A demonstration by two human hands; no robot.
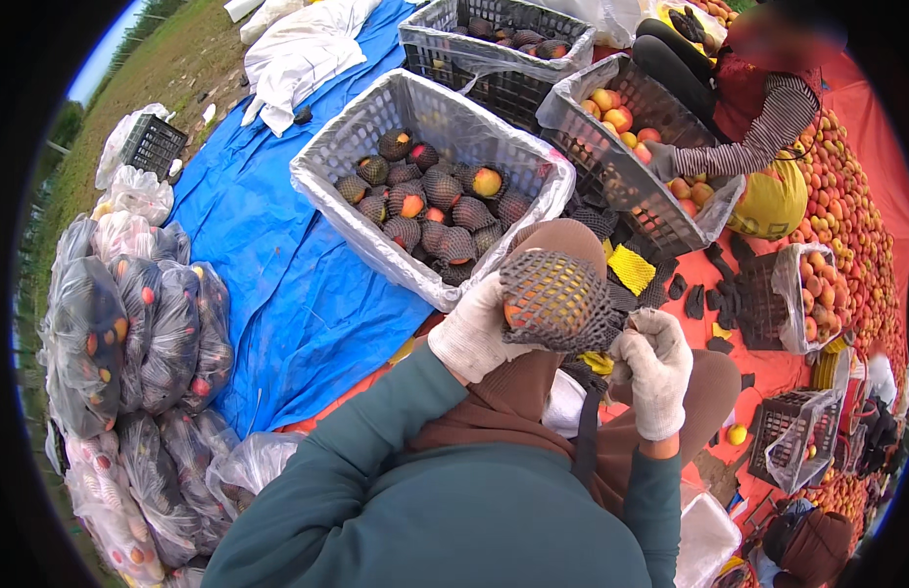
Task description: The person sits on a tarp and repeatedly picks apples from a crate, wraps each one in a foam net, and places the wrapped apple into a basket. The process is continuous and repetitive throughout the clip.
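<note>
Outdoors, on grass at the upper left of the frame, a blue tarp and a red ground sheet are spread side by side. At centre, the person's left hand, in a white knitted glove, is clenched around a yellow-orange fruit that sits inside a dark foam net sleeve. The right hand, gloved the same way, has its grip closed on the loose end of that sleeve, just beside the fruit. Both hands are held above the person's lap, in the middle of the frame.

Just above the hands stands a grey plastic crate lined with clear plastic film; it holds many fruits already wrapped in dark net sleeves. Behind it, at top centre, a second lined crate holds a few more wrapped fruits. To the upper right, a tilted dark crate, also lined, holds bare orange-red fruits, and another person's striped sleeve reaches toward it. Along the right edge lies a big heap of loose fruits, with smaller lined baskets near it, one with fruit in it. On the left side, clear bags full of wrapped fruits are piled together. Spare dark sleeves lie scattered on the red sheet.
</note>
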